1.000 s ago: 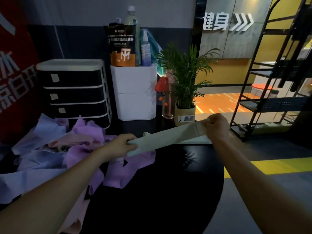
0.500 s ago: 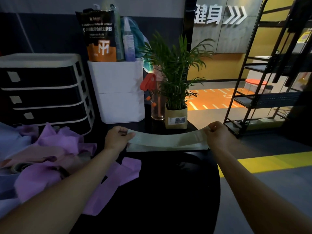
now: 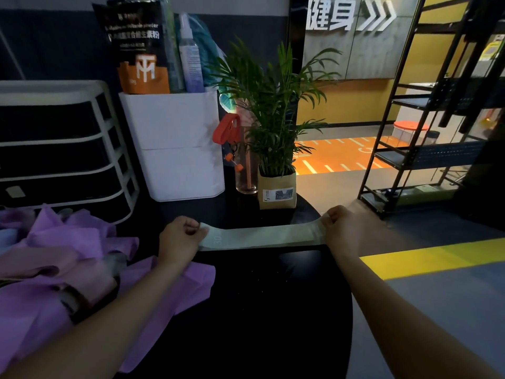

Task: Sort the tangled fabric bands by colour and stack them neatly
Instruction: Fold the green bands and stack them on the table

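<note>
The pale green band (image 3: 259,237) is stretched flat and level across the centre of the frame, just above the black desk (image 3: 273,310). The left hand (image 3: 180,239) grips its left end, fingers (image 3: 191,228) curled and pinching the fabric; the marking "30" is visible beside this grip. The right hand (image 3: 341,228) grips the right end, fingers curled round the bunched fabric. At the left of the frame, a tangled pile of purple bands (image 3: 68,242) and a pink band (image 3: 38,263) lies on the desk, partly under the left forearm. At the upper left stands a drawer unit (image 3: 62,149), with a white bin (image 3: 175,149) to its right. A potted plant (image 3: 276,187) stands at the far desk edge, just behind the green band.
</note>
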The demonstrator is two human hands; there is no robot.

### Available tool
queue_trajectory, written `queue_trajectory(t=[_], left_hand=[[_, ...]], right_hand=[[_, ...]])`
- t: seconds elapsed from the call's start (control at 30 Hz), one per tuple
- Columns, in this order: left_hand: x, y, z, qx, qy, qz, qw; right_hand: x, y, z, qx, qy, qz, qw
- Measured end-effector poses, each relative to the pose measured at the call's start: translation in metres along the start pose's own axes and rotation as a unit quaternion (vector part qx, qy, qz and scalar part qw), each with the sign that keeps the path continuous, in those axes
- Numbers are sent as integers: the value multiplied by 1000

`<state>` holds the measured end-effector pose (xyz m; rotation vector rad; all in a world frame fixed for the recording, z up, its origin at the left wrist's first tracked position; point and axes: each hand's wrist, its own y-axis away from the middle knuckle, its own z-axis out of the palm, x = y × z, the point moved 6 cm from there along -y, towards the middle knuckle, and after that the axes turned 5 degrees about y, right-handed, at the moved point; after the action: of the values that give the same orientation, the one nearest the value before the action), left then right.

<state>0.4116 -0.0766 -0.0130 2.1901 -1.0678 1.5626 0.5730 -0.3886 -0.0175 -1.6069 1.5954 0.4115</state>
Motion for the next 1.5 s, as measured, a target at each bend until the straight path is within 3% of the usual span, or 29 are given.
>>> queue_trajectory(t=[0.23,0.4,0.63,0.77,1.0,1.5], left_hand=[[-10,7,2,-7,58,17,998],[-13,19,2,-17,90,30,995],[-13,26,6,-42,104,56,992],[-19,25,8,-46,103,54,992],[-16,26,5,-14,46,86,995],[-17,24,4,10,18,85,996]], right_hand=[[-8,14,-7,-11,62,-33,997],[-30,58,9,-68,72,-131,986],[-49,81,14,-47,130,-222,965],[-62,94,22,-90,124,-325,933],[-54,90,29,-170,143,-317,922],[-56,91,33,-185,173,-302,919]])
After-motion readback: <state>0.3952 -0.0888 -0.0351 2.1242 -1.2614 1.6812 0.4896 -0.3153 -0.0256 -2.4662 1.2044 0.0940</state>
